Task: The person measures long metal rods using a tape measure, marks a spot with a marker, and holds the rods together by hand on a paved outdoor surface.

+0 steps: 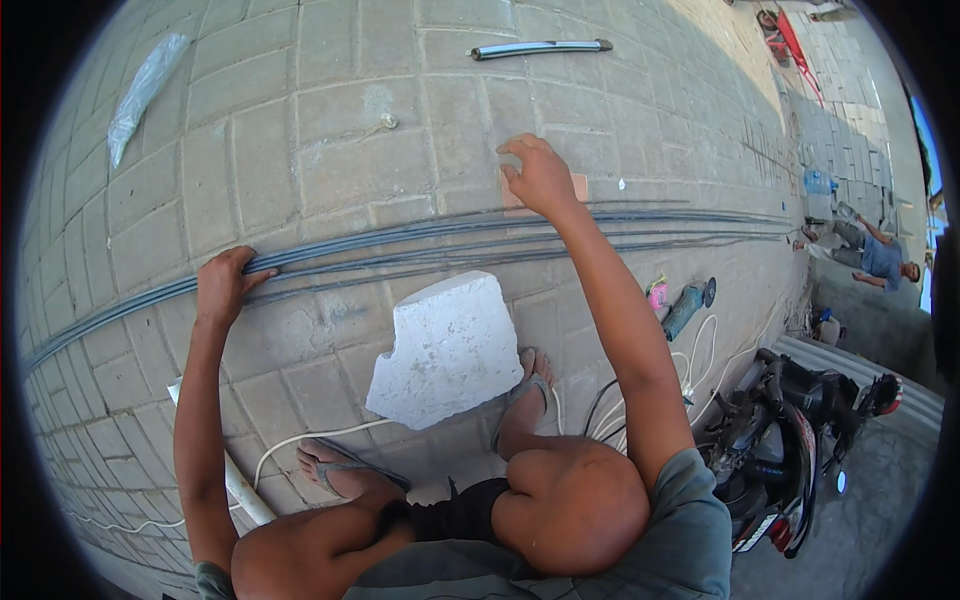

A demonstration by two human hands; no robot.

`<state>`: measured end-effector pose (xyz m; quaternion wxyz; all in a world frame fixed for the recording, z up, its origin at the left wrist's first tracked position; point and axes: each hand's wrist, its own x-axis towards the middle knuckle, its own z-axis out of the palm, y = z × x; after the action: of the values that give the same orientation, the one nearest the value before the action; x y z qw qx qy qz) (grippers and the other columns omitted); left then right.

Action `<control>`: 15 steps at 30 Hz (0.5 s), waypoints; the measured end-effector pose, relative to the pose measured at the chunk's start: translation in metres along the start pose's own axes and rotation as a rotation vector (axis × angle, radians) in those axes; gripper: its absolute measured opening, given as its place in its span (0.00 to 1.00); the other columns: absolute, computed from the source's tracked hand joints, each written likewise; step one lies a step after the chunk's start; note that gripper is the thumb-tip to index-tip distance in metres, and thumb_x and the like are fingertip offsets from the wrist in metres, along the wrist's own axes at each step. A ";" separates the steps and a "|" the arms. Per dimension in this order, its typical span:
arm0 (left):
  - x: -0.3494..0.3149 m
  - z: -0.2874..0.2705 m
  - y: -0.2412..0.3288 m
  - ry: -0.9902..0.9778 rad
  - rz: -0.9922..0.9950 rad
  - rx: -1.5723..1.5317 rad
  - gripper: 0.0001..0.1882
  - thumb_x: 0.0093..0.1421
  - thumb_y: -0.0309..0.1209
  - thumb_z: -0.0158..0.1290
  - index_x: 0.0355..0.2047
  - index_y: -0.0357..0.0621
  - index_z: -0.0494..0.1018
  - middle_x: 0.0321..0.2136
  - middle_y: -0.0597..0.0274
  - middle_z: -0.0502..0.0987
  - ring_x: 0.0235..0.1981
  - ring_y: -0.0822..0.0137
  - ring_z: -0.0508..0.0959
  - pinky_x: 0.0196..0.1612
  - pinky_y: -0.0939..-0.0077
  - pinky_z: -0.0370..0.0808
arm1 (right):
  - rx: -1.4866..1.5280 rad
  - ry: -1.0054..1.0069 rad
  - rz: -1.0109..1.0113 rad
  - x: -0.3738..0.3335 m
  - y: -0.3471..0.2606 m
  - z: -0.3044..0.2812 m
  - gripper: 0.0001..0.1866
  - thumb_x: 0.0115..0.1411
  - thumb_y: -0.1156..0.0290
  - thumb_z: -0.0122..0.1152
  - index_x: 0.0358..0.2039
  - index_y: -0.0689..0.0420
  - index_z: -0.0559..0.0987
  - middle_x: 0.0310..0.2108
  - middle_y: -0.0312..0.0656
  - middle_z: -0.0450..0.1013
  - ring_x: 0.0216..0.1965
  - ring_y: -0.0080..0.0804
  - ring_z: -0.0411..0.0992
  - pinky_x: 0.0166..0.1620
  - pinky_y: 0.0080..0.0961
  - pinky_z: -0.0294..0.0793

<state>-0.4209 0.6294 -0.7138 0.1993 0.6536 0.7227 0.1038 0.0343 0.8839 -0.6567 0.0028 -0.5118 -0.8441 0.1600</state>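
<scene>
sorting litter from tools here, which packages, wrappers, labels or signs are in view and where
Clear crumpled plastic bag: on the grey paving, far upper left, long and see-through.
Small pink packet-like thing: right of the person's right forearm, beside a teal power tool; too small to tell more.
No signs or screens show.

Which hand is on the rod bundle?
The left hand: it grips the long dark rods. The right hand rests beyond them, on a small tan tile.

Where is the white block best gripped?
Grip the white block by its two long side edges, coming from above. It lies flat on the paving, top face bare, between the feet; its near edge is jagged, so the straighter sides look safer.
</scene>
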 end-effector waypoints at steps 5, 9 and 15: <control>0.007 0.009 0.002 0.003 -0.011 0.030 0.22 0.53 0.46 0.71 0.34 0.41 0.78 0.30 0.54 0.80 0.34 0.49 0.82 0.38 0.57 0.77 | -0.147 -0.191 -0.005 -0.018 0.109 -0.012 0.34 0.57 0.70 0.71 0.66 0.50 0.75 0.62 0.46 0.73 0.63 0.50 0.71 0.64 0.42 0.73; 0.001 -0.001 -0.003 0.011 -0.050 0.056 0.22 0.53 0.47 0.71 0.33 0.42 0.77 0.29 0.54 0.80 0.34 0.49 0.82 0.38 0.57 0.77 | -0.198 -0.332 -0.031 -0.004 0.091 -0.011 0.36 0.55 0.68 0.74 0.66 0.51 0.75 0.61 0.47 0.74 0.64 0.51 0.70 0.64 0.42 0.73; -0.003 0.006 0.007 0.180 0.100 0.059 0.20 0.52 0.45 0.72 0.31 0.43 0.77 0.26 0.57 0.79 0.30 0.53 0.82 0.35 0.60 0.77 | -0.193 -0.495 -0.058 0.022 0.111 -0.048 0.21 0.50 0.65 0.79 0.43 0.58 0.82 0.46 0.49 0.80 0.49 0.50 0.76 0.52 0.41 0.75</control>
<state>-0.4118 0.6266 -0.7162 0.1087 0.6823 0.7071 0.1506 0.1273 0.9631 -0.6450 -0.2479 -0.4304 -0.8448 0.1990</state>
